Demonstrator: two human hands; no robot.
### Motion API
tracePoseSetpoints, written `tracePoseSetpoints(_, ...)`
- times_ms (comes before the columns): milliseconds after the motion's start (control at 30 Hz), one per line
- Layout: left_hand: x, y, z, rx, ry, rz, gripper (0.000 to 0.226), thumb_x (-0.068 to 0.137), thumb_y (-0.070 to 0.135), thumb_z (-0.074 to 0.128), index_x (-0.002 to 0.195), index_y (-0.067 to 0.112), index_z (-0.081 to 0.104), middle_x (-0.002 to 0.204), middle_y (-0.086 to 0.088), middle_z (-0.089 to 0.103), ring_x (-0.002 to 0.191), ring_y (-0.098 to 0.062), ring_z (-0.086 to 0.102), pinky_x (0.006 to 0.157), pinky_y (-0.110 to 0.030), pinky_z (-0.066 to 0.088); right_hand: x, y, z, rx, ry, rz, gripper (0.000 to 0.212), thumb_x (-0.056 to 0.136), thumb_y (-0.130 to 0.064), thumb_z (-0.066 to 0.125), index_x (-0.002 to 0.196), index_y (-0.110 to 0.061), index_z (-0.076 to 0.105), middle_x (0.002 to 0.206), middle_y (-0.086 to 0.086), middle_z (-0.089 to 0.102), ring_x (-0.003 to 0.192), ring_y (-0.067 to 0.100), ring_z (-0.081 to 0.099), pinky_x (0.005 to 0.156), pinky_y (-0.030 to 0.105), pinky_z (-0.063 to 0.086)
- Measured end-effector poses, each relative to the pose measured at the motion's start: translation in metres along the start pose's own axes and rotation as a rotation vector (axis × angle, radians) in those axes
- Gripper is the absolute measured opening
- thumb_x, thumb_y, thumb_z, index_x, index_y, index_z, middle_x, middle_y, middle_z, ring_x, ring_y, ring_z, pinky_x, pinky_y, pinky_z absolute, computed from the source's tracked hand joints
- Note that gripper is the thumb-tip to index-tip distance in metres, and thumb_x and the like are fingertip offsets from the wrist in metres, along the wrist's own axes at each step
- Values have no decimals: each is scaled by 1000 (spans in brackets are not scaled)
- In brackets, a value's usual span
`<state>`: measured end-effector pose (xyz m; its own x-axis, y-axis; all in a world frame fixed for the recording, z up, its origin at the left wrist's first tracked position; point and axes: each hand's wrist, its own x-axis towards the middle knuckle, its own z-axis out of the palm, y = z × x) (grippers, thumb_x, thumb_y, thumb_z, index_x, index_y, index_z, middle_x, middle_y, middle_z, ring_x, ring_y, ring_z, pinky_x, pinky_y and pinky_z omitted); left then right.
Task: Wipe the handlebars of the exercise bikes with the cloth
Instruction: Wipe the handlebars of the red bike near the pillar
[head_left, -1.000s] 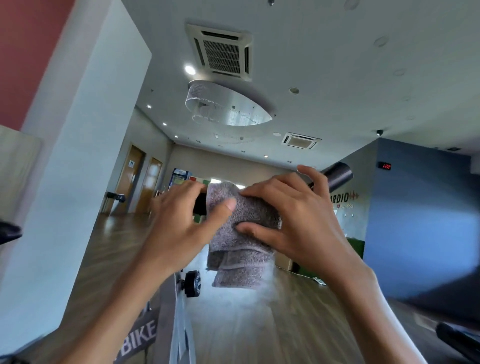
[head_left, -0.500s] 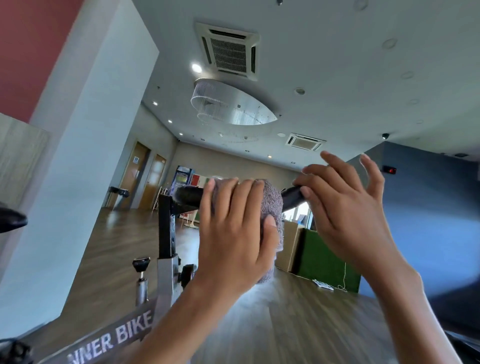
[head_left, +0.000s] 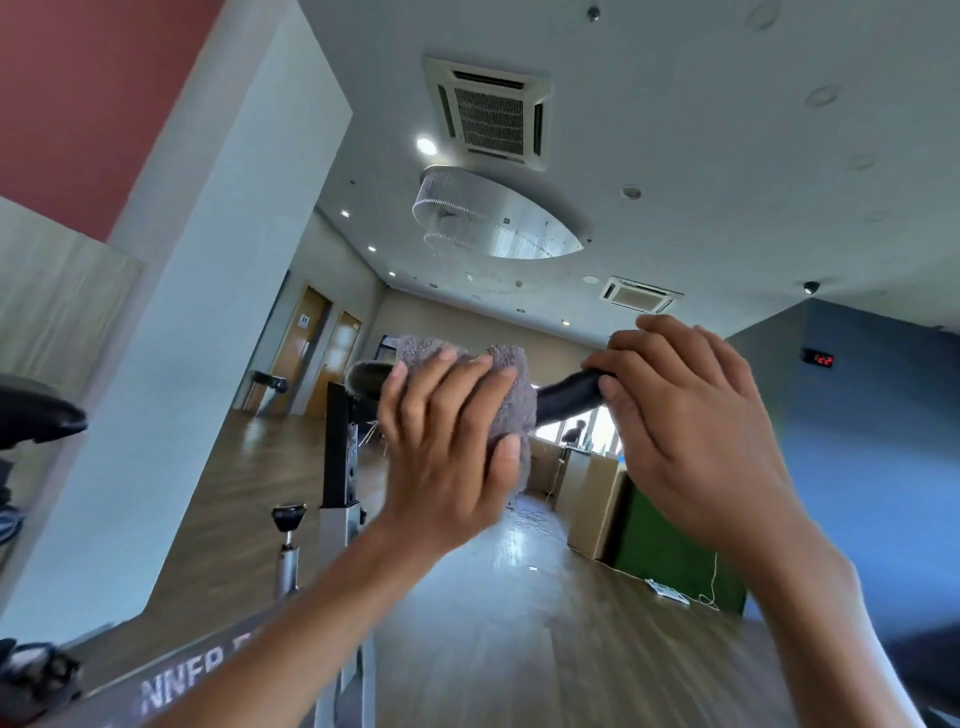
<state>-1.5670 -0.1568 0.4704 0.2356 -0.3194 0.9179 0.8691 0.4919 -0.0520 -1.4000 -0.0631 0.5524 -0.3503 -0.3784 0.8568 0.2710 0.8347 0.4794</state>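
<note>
A black handlebar (head_left: 569, 392) of an exercise bike runs across the middle of the view. A grey cloth (head_left: 511, 395) is wrapped over it. My left hand (head_left: 447, 447) presses the cloth around the bar, fingers over the top and thumb below. My right hand (head_left: 685, 421) has closed its fingers on the bare bar just right of the cloth. The bar's left end (head_left: 366, 379) pokes out past the cloth. The stretch of bar under both hands is hidden.
The bike's upright post (head_left: 340, 452) and a black adjustment knob (head_left: 288, 517) stand below the bar at left. A frame tube with white lettering (head_left: 182, 691) crosses the bottom left. A white pillar (head_left: 208, 312) is at left, another saddle (head_left: 36, 415) at far left. Wooden floor beyond.
My right hand let go of the cloth, opened, then came down onto the bare bar at right. My left hand took over the cloth and slid it along the bar.
</note>
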Motion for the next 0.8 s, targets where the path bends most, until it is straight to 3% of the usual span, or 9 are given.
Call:
tracePoseSetpoints(67, -8, -23, 9, 70, 82, 93, 40, 99, 37, 26, 132, 17, 38, 132, -9, 42, 134, -26, 31, 114, -49, 16, 0, 2, 0, 4, 2, -16, 35, 99, -29, 34, 113, -22, 64, 116, -5, 63, 125, 24, 47, 109, 39, 26)
tracePoseSetpoints(200, -7, 8, 26, 9, 177, -101, 42, 99, 37, 22, 130, 13, 37, 135, -9, 36, 142, -23, 18, 117, -50, 5, -2, -3, 6, 26, 65, 10, 35, 99, -27, 35, 116, -19, 65, 116, -3, 63, 125, 24, 48, 111, 41, 28)
tracePoseSetpoints(367, -11, -24, 11, 111, 81, 80, 42, 99, 39, 26, 136, 20, 30, 136, -9, 35, 137, -26, 23, 117, -49, 7, -3, -1, 4, 19, 72, -11, 38, 99, -27, 35, 121, -19, 65, 118, -2, 64, 125, 24, 50, 110, 42, 30)
tracePoseSetpoints(467, -8, -13, 2, 91, 34, -27, 45, 99, 39, 25, 133, 12, 35, 138, -11, 32, 137, -32, 26, 116, -53, 8, -3, -5, 7, 62, 94, 24, 39, 99, -28, 34, 122, -18, 64, 114, -2, 64, 123, 23, 49, 113, 42, 27)
tracePoseSetpoints(567, -7, 4, 4, 69, -12, 18, 43, 100, 39, 27, 134, 14, 36, 137, -10, 34, 135, -31, 28, 118, -50, 6, -3, -10, 13, 75, 127, 60, 39, 99, -26, 35, 124, -17, 64, 116, -2, 64, 125, 22, 48, 114, 44, 27)
tracePoseSetpoints(667, -7, -35, -6, 91, -37, 87, 45, 100, 44, 29, 137, 18, 26, 136, -9, 33, 133, -31, 31, 116, -54, 15, -5, -4, 11, 105, 110, 57, 38, 99, -26, 35, 123, -19, 64, 119, -3, 64, 128, 21, 48, 113, 46, 29)
tracePoseSetpoints(800, -8, -65, -22, -36, -31, -51, 46, 101, 39, 27, 131, 6, 32, 135, -14, 33, 127, -36, 36, 106, -67, 25, -5, -19, 13, 22, 120, 106, 38, 97, -28, 34, 117, -18, 66, 117, 0, 62, 129, 24, 46, 114, 48, 27)
